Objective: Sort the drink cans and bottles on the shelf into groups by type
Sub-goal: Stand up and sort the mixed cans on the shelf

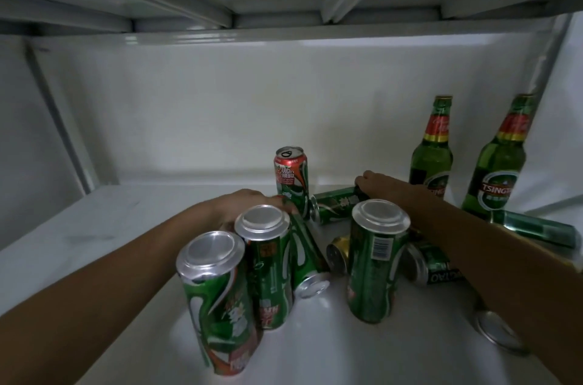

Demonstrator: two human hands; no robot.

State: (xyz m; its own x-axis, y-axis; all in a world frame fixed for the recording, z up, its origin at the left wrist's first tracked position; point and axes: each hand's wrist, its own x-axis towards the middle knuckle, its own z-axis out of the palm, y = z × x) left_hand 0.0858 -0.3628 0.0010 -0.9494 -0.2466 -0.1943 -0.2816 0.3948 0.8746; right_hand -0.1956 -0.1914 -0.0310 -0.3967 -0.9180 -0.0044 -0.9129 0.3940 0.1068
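Observation:
Several green drink cans crowd the white shelf [94, 227]. Three stand bottom-up near the front: one [217, 299] at front left, one [268, 264] behind it, one [375, 258] to the right. A red-topped can [291, 179] stands upright at the back. My left hand [243, 204] grips the top end of a tilted green can [307, 258]. My right hand [378, 186] holds the far end of a dark green can [337, 204] lying on its side. Two green glass bottles [432, 157] [498, 163] stand at the back right.
More cans lie on their sides under my right forearm: a gold-ended one [337, 253], a dark one [432, 264], one [542, 228] by the right bottle, one [495, 331] at the front right. An upper shelf [284, 28] hangs low overhead; a metal post [60, 119] stands at back left.

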